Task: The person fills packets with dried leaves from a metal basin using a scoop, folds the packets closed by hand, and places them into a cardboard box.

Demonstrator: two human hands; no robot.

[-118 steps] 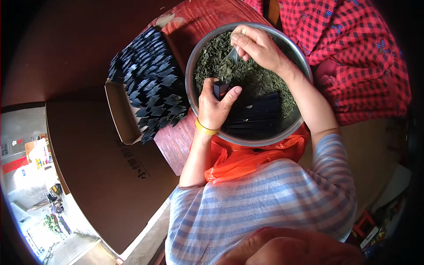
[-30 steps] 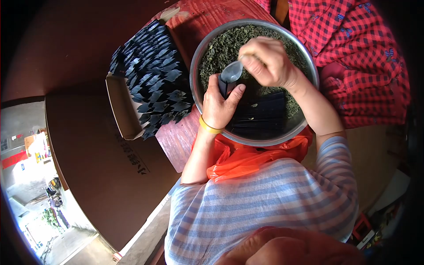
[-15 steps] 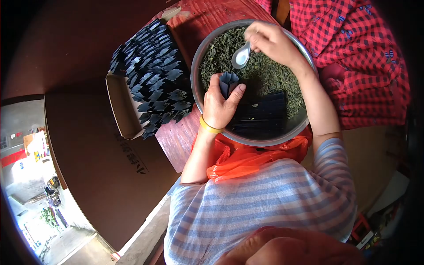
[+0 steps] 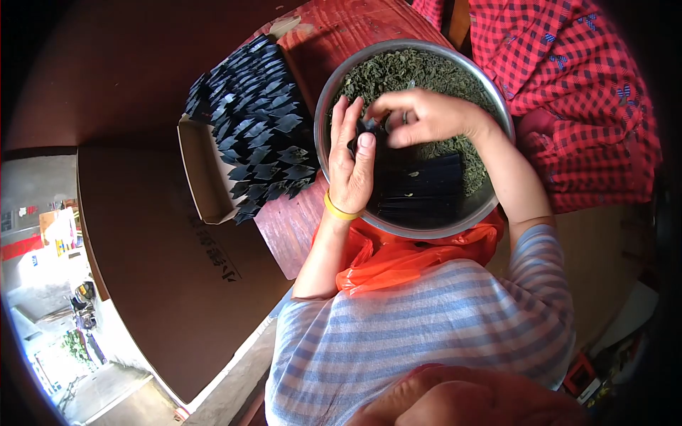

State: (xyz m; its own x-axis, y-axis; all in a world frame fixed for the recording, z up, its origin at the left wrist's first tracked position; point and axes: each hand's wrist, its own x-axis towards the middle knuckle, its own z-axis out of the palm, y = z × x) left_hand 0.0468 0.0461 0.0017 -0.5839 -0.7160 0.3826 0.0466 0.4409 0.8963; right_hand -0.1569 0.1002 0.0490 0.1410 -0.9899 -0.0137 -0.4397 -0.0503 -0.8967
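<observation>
My left hand (image 4: 349, 167), with a yellow band on its wrist, holds a small dark paper pouch (image 4: 369, 128) upright between thumb and fingers. My right hand (image 4: 426, 117) bends over the pouch's top, thumb and fingers around it and slightly blurred. Most of the pouch is hidden by both hands. A small pale tip, perhaps of the spoon, shows just above my right knuckles; the rest is out of sight. Under the hands is a metal basin (image 4: 506, 117) of dried green leaves (image 4: 458, 74). Several flat dark pouches (image 4: 423, 184) lie on the leaves at its near side.
To the left, a cardboard box (image 4: 202, 170) is packed with dark pointed pouches (image 4: 259, 121). The basin stands on a red wooden table (image 4: 348, 25), with a red plastic bag (image 4: 398, 259) at its near edge. Red checked cloth (image 4: 575, 106) lies on the right.
My right hand has moved down and left from above the leaves to the pouch's top. The white spoon's bowl no longer shows. My left hand keeps the pouch, its fingers straighter.
</observation>
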